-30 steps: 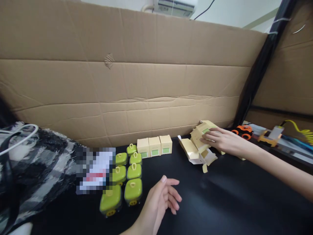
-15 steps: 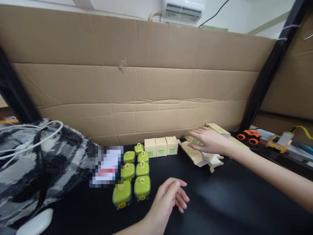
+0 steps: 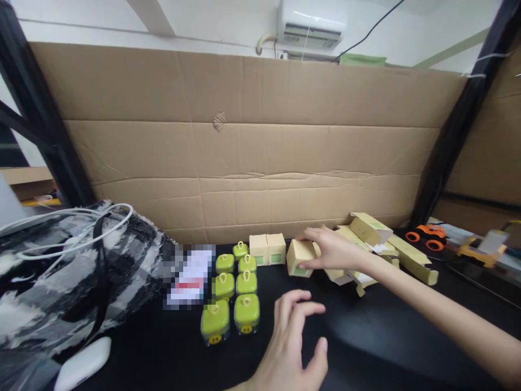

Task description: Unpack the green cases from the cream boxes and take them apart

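My right hand (image 3: 325, 248) is closed around a small cream cardboard box (image 3: 299, 259) with a green label, which is tilted at the end of the row. Two similar boxes (image 3: 267, 250) stand side by side just left of it. My left hand (image 3: 295, 339) hovers over the near part of the table, fingers apart and holding nothing. Left of it, several small clear containers with green lids (image 3: 246, 308) and ring handles stand in two columns. Flattened and opened cream cartons (image 3: 368, 231) lie in a pile behind and beside my right wrist.
A cardboard panel (image 3: 260, 146) walls off the back of the black table (image 3: 378, 336). At left lie a grey-and-black cloth bundle (image 3: 138, 271), white cable, a white mouse (image 3: 83, 363) and a blurred-out paper (image 3: 190, 274). An orange toy car (image 3: 426, 237) stands at right.
My right hand has moved from over the carton pile to the end box of the row and gripped it, shifting it from its neighbours. My left hand's fingers have spread.
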### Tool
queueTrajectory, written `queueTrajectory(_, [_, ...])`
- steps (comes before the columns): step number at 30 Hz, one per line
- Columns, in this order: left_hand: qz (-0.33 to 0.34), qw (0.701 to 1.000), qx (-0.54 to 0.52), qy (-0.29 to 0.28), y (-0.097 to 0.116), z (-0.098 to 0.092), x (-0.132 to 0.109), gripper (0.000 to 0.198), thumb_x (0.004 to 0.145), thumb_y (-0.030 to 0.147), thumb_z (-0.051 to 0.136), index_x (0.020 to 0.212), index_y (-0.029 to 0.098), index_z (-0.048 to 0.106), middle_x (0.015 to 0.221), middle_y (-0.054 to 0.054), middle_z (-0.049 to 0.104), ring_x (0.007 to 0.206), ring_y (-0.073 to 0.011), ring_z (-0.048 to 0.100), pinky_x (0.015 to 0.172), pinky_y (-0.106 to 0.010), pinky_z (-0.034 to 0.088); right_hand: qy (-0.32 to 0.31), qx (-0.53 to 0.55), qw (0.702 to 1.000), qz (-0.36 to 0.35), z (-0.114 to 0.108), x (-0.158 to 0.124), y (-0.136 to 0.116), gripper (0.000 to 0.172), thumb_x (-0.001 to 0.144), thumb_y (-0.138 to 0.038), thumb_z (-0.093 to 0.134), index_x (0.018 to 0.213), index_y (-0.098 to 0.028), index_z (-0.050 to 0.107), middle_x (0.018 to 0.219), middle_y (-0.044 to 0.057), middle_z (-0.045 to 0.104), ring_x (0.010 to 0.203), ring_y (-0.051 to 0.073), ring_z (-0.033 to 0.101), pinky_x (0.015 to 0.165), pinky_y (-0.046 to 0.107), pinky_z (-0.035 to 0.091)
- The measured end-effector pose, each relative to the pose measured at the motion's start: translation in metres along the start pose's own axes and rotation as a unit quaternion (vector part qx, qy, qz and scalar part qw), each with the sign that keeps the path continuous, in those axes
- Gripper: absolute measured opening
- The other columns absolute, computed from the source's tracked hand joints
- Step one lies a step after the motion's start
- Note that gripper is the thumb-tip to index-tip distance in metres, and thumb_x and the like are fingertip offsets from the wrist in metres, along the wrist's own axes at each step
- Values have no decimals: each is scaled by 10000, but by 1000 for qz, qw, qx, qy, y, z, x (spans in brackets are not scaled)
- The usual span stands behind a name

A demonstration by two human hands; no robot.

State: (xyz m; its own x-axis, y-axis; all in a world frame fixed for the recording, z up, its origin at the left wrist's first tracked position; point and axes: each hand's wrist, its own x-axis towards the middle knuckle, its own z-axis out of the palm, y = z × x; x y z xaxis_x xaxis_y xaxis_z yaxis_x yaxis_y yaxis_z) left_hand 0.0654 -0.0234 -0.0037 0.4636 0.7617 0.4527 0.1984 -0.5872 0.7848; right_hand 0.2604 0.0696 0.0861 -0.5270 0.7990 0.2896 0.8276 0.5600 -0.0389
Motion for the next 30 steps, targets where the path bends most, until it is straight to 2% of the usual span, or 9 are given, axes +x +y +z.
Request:
queueTrajectory(4, [-23, 996, -24, 82, -9, 1, 2, 593, 781, 208, 628, 1299, 203, 338, 1383, -162, 341, 1336, -319, 297, 1110, -495, 229, -31, 64, 997, -33, -4, -41, -22, 516, 655, -422, 774, 1079, -196, 586, 1030, 47, 642, 931, 213, 613, 789, 320, 491])
queueTrajectory(7, [-74, 995, -60, 31, -12, 0, 5, 660, 727, 254, 715, 1256, 199, 324, 1366, -167, 371, 1319, -317, 339, 1113, -497, 242, -39, 112, 992, -47, -2, -61, -35, 513, 599, -308, 828, 1040, -209, 584, 992, 18, 628, 899, 184, 608, 754, 272, 490])
queueTrajectory(9, [-103, 990, -92, 2, -11, 0, 6, 675, 721, 272, 735, 1249, 215, 319, 1318, -145, 439, 1271, -289, 411, 1097, -468, 288, -19, 109, 993, -52, 1, -69, -40, 504, 602, -260, 832, 1035, -204, 579, 978, 23, 618, 898, 196, 601, 757, 293, 485])
queueTrajectory(17, [-154, 985, -78, 23, -8, -1, 9, 693, 699, 274, 762, 1256, 227, 353, 1126, -73, 567, 1038, -238, 559, 973, -401, 416, 139, -56, 978, -146, 1, -79, -52, 393, 734, -266, 739, 1040, -111, 545, 937, 110, 606, 844, 254, 593, 715, 374, 490])
queueTrajectory(22, [-73, 996, -37, -48, -3, -5, 10, 558, 777, 277, 686, 1271, 265, 428, 1185, -62, 516, 1088, -235, 533, 973, -365, 419, 71, 171, 976, -118, -13, -85, -47, 335, 780, -273, 679, 1085, -197, 563, 991, 57, 615, 879, 177, 600, 737, 276, 509])
queueTrajectory(24, [-64, 996, -24, -60, -2, -6, 11, 531, 779, 255, 680, 1254, 266, 443, 1183, -58, 506, 1103, -235, 526, 981, -359, 414, 89, 267, 953, -112, -14, -87, -43, 125, 876, -265, 573, 984, -210, 605, 868, 18, 635, 775, 131, 615, 687, 231, 511])
queueTrajectory(26, [-70, 995, -24, -63, -3, -6, 10, 512, 785, 261, 674, 1234, 264, 428, 1167, -56, 510, 1079, -228, 541, 966, -361, 425, 91, 351, 929, -75, -12, -88, -41, 144, 945, -247, 461, 939, -206, 599, 759, -12, 631, 558, 77, 584, 529, 183, 488])
queueTrajectory(28, [-73, 995, -32, -60, -5, -6, 10, 523, 779, 257, 676, 1212, 261, 383, 1139, -58, 520, 1037, -223, 562, 933, -374, 445, 64, 376, 924, -40, -9, -88, -40, 124, 946, -257, 469, 978, -198, 573, 773, -11, 633, 460, 56, 535, 424, 167, 442])
queueTrajectory(30, [-69, 995, -48, -48, -6, -4, 9, 552, 749, 237, 693, 1167, 258, 333, 1110, -56, 522, 1007, -221, 576, 904, -390, 459, 33, 305, 949, -73, -7, -87, -41, 106, 920, -227, 513, 1005, -192, 567, 877, 21, 641, 596, 84, 591, 519, 189, 480])
